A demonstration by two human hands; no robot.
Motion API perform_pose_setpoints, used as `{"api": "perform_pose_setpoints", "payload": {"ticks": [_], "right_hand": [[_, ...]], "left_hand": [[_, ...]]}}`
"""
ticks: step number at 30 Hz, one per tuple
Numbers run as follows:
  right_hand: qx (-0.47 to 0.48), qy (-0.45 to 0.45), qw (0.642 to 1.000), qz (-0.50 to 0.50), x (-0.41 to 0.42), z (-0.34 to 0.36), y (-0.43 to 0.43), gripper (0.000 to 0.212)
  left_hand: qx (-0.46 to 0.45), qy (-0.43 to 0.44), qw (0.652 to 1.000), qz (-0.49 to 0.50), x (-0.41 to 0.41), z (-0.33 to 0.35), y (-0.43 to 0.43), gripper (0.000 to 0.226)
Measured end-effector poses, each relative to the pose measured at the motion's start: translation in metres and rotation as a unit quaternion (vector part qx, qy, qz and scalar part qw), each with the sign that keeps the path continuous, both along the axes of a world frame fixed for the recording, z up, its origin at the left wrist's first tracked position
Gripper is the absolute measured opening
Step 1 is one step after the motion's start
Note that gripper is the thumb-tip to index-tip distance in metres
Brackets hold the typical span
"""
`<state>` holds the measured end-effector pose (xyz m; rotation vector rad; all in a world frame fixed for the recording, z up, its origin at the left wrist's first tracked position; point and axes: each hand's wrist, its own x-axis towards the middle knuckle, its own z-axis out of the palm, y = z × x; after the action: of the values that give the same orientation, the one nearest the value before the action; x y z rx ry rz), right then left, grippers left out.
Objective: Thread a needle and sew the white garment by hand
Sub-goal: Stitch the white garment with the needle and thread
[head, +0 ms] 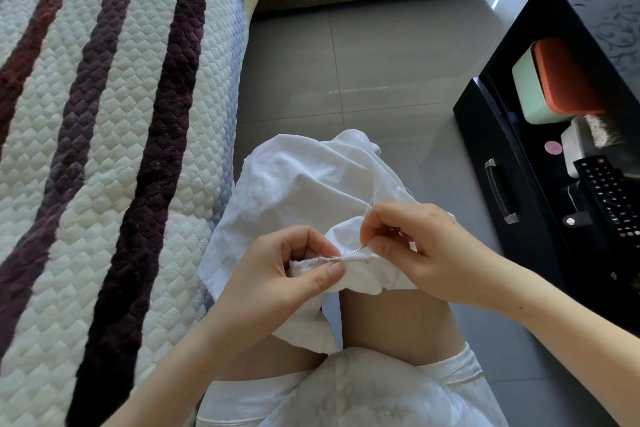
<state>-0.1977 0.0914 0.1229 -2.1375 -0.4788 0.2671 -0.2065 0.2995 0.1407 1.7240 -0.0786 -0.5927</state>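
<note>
The white garment (304, 184) lies crumpled over my knees. My left hand (294, 274) pinches its folded seam edge between thumb and fingers. My right hand (415, 246) pinches a thin needle (358, 248), whose tip points left into the seam just beside my left thumb. A fine white thread (369, 210) runs up from the needle past my right fingers.
A quilted sofa cover (114, 149) with dark stripes fills the left. A black cabinet (512, 149) stands at the right, with a remote control (609, 198) and an orange-lidded box (557, 80) on its shelf. Grey tiled floor (346, 73) lies ahead.
</note>
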Motion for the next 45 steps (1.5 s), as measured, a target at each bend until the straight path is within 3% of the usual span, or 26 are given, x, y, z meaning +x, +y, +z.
{"api": "perform_pose_setpoints", "payload": {"ticks": [11,28,30,33,35,39,42,45], "right_hand": [[0.044,0.042,0.998,0.014,0.0,0.002,0.002,0.013],[0.169,0.184,0.966,0.064,0.006,0.001,0.007,0.014],[0.153,0.165,0.973,0.054,0.008,-0.001,0.005,0.014],[0.052,0.058,0.996,0.037,0.011,-0.005,-0.001,0.007],[0.022,0.004,0.999,0.036,0.011,-0.006,-0.003,0.014],[0.047,-0.046,0.997,0.041,0.003,-0.005,0.005,0.019],[0.08,-0.032,0.996,-0.005,-0.004,-0.008,0.006,0.007],[0.106,-0.012,0.993,-0.041,-0.011,-0.008,0.007,0.009]], "left_hand": [[-0.021,0.003,1.0,-0.014,0.002,-0.004,0.002,0.022],[-0.065,0.056,0.996,-0.024,0.003,-0.006,-0.002,0.019],[-0.069,0.061,0.996,-0.02,0.003,-0.006,-0.002,0.019],[-0.084,0.073,0.994,-0.012,0.002,-0.004,-0.001,0.019],[-0.08,0.065,0.995,-0.007,0.002,-0.003,-0.003,0.019],[-0.057,0.034,0.998,0.019,0.003,-0.001,-0.009,0.019],[-0.037,0.006,0.998,0.042,0.002,-0.002,-0.01,0.02],[-0.028,-0.013,0.997,0.074,0.001,-0.005,-0.011,0.022]]}}
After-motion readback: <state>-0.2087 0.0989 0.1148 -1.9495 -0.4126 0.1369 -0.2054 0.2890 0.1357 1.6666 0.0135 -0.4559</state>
